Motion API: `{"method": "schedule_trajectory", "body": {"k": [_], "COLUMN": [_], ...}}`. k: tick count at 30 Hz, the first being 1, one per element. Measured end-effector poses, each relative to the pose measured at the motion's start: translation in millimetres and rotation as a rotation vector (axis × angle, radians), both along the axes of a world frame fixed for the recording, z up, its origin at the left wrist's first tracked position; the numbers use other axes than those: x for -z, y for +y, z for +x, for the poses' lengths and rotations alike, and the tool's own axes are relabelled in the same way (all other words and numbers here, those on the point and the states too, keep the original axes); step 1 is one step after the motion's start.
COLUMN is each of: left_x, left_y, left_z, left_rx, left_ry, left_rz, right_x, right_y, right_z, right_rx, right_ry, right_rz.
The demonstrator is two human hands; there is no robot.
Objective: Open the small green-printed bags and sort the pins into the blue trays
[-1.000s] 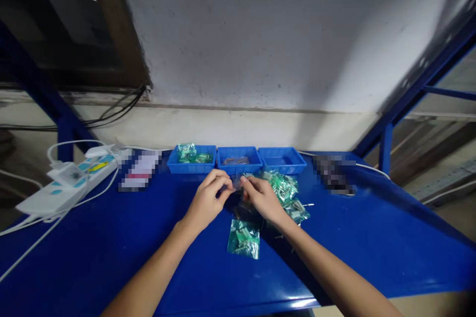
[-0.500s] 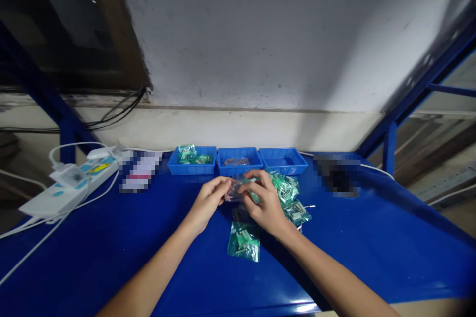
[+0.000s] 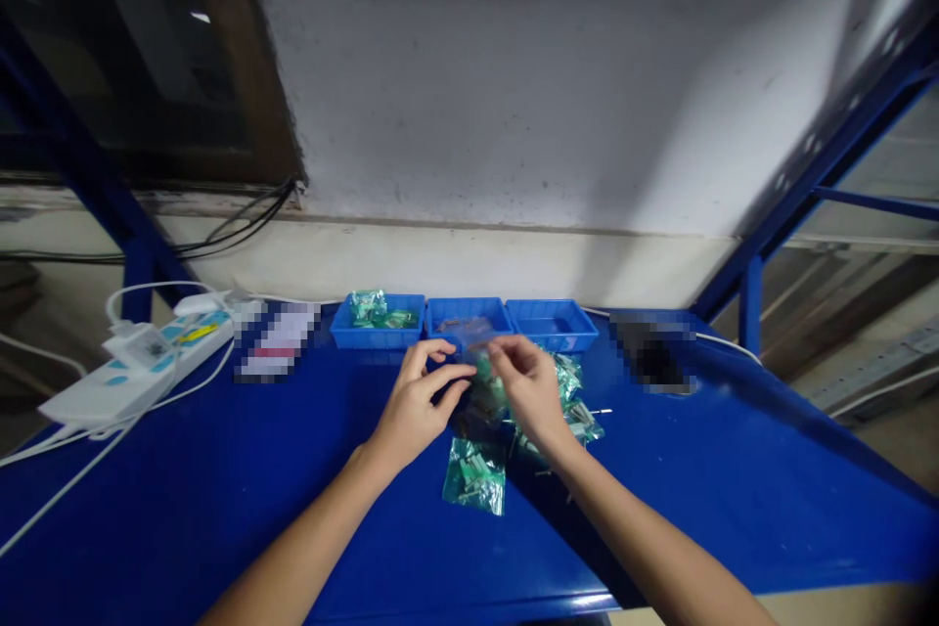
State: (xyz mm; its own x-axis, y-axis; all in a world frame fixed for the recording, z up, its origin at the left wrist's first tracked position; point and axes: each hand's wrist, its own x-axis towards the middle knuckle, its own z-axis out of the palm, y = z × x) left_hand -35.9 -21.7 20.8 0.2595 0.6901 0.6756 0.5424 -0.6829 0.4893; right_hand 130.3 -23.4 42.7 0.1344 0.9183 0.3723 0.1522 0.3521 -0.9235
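My right hand (image 3: 529, 389) is closed in a pinch on a small clear plastic bag (image 3: 475, 333), which reaches over the front of the middle blue bin (image 3: 493, 307). The bag's contents are too blurred to make out. Left of it, my left hand (image 3: 417, 403) has thumb and fingers apart and holds nothing. Under and beside my right hand lies a pile of green-tinted bags (image 3: 569, 376) with pale, thin parts inside, partly covered by the hand. One separate green bag (image 3: 475, 477) lies flat on the table in front of my hands.
The left blue bin (image 3: 378, 340) contains several green bags; the right blue bin (image 3: 550, 340) stands beside the middle one. A white power strip (image 3: 110, 393) with cables sits at the left. Blurred-out items lie on both sides of the blue table (image 3: 308, 469).
My left hand has let go of the clear bag and its fingers have spread. The right hand now pinches the bag alone, with the bag extended toward the middle bin.
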Motion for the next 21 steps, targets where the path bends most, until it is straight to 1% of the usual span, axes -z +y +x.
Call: {"method": "schedule_trajectory", "body": {"k": [3, 4, 5, 6, 7, 9, 10, 12, 14, 16, 19, 21], "left_x": [6.1, 8.3, 10.4, 12.5, 14.4, 18.2, 20.1, 24.2, 28.6, 32.1, 33.1, 30.7], "left_y": [8, 13, 17, 21, 25, 28, 29, 29, 29, 31, 31, 29], "left_z": [7, 10, 14, 18, 21, 25, 25, 20, 12, 5, 1, 4], "left_rx": [-0.053, -0.086, -0.129, -0.176, -0.226, -0.306, -0.324, -0.309, -0.261, -0.233, -0.24, -0.246], "left_ry": [0.029, 0.067, 0.121, 0.187, 0.255, 0.359, 0.387, 0.398, 0.371, 0.335, 0.299, 0.286], "left_rz": [-0.173, -0.237, -0.29, -0.33, -0.356, -0.364, -0.35, -0.309, -0.296, -0.322, -0.363, -0.377], "right_x": [-17.9, -23.0, -26.3, -27.4, -26.0, -16.7, -9.8, 4.9, 16.8, 24.1, 29.2, 31.4], "right_y": [12, 18, 25, 31, 37, 43, 43, 37, 28, 20, 14, 13], "right_z": [20, 26, 30, 33, 34, 33, 31, 28, 24, 21, 14, 10], "right_rx": [0.359, 0.455, 0.512, 0.517, 0.471, 0.325, 0.255, 0.161, 0.091, 0.015, -0.077, -0.096], "right_ry": [-0.223, -0.321, -0.43, -0.554, -0.686, -0.896, -0.955, -0.981, -0.96, -0.968, -1.063, -1.132], "right_rz": [0.371, 0.457, 0.504, 0.501, 0.461, 0.318, 0.246, 0.148, 0.115, 0.11, 0.103, 0.091]}}
